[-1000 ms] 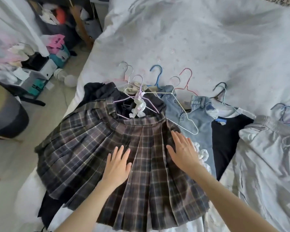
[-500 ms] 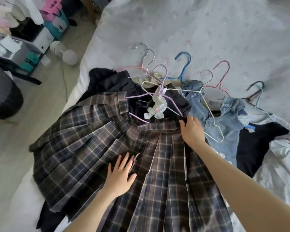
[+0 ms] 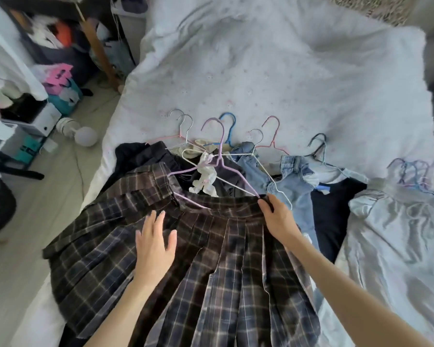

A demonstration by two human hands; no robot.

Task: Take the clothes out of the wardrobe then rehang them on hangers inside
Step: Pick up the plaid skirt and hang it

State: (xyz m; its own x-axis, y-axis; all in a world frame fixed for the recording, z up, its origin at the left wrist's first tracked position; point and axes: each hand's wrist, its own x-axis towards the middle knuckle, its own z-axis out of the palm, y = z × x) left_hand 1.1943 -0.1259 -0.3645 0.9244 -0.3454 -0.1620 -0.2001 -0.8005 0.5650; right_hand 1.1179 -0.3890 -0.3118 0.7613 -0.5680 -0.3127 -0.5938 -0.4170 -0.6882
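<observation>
Right hand [image 3: 278,217] pinched the waistband of the plaid pleated skirt [image 3: 211,271] at its right end, fingers curled on the fabric. Left hand [image 3: 154,246] lay flat on the pleats, fingers straight and spread. Skirt was spread on the bed [image 3: 261,71], waistband on a lilac wire hanger [image 3: 219,156] with a white bow [image 3: 204,176]. Just right: blue jeans [image 3: 293,186], a black garment [image 3: 333,211], a pale grey garment [image 3: 398,234]. More wire hangers fanned out beyond. Cluttered floor [image 3: 60,196] left of the bed.
</observation>
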